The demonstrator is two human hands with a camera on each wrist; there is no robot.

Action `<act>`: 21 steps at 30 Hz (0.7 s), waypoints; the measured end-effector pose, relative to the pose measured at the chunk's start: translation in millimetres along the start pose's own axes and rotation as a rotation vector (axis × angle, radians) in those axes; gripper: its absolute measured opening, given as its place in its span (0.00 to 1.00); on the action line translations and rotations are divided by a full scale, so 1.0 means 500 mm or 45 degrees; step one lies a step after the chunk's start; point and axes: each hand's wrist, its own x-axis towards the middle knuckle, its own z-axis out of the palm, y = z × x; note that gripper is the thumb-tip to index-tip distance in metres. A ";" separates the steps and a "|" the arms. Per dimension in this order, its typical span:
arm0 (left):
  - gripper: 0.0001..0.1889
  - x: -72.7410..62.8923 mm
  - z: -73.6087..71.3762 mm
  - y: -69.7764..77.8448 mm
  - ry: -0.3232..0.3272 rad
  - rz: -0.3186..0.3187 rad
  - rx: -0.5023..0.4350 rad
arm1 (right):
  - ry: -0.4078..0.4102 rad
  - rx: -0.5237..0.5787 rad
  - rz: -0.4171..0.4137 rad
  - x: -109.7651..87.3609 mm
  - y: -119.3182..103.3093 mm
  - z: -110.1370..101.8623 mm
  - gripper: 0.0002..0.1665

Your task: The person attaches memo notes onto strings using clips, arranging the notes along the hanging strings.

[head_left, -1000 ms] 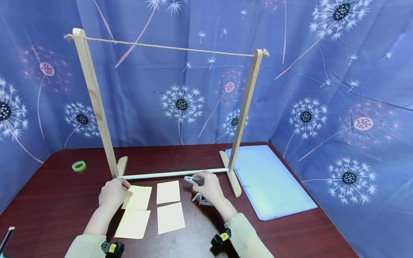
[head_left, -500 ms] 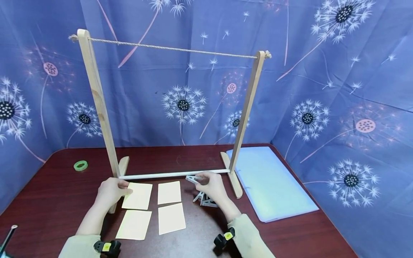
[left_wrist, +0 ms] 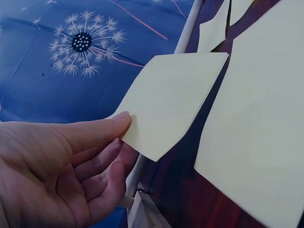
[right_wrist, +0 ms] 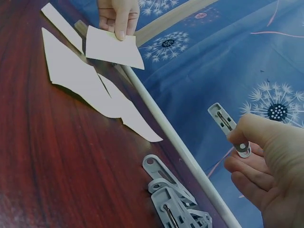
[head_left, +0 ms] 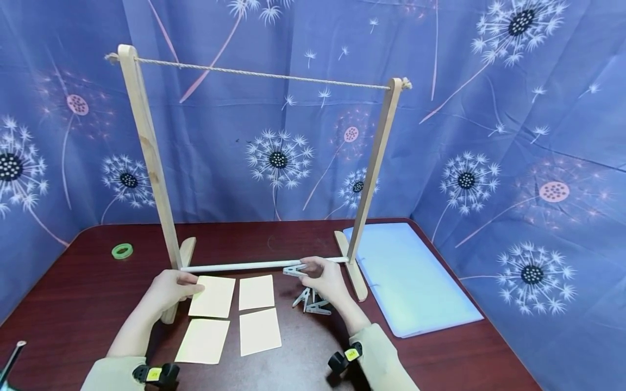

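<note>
My left hand point(head_left: 168, 290) pinches a pale yellow paper square point(left_wrist: 173, 95) by its edge between thumb and fingers. The right wrist view shows that square raised off the table. In my right hand point(head_left: 326, 279) a grey clothespin point(right_wrist: 221, 118) is pinched between thumb and fingers, held over the table. Below it lies a small heap of grey clothespins point(head_left: 318, 308). Three more paper squares rest on the table: one nearest me on the left point(head_left: 202, 341), one at the back right point(head_left: 256, 292) and one at the front right point(head_left: 260, 331).
A wooden frame point(head_left: 152, 168) with a rope point(head_left: 264, 73) strung across its top and a white rod point(head_left: 235, 266) along its bottom stands behind the hands. A light blue folder point(head_left: 415, 282) lies at the right, a green tape roll point(head_left: 122, 251) at the left, all on the dark red table point(head_left: 73, 304).
The left hand has lifted its paper square off the table, shifting it slightly right. The right hand has moved the clothespin slightly right, uncovering more of the clothespin heap.
</note>
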 end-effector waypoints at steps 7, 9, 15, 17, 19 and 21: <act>0.23 -0.004 -0.006 0.006 -0.042 0.033 -0.002 | 0.002 0.183 0.045 0.003 0.002 -0.004 0.19; 0.23 -0.008 -0.007 0.010 -0.037 0.054 -0.005 | -0.001 0.262 0.066 0.005 0.001 -0.005 0.20; 0.24 -0.018 -0.009 0.023 -0.020 0.080 -0.024 | 0.000 0.466 0.132 0.009 -0.003 -0.003 0.24; 0.24 -0.021 -0.008 0.026 -0.024 0.086 -0.033 | -0.005 0.534 0.157 0.008 -0.005 -0.002 0.24; 0.24 -0.024 -0.006 0.030 -0.026 0.081 -0.041 | -0.010 0.586 0.179 0.006 -0.006 -0.001 0.24; 0.24 -0.026 -0.004 0.031 -0.025 0.074 -0.037 | -0.005 0.622 0.188 0.004 -0.005 0.001 0.25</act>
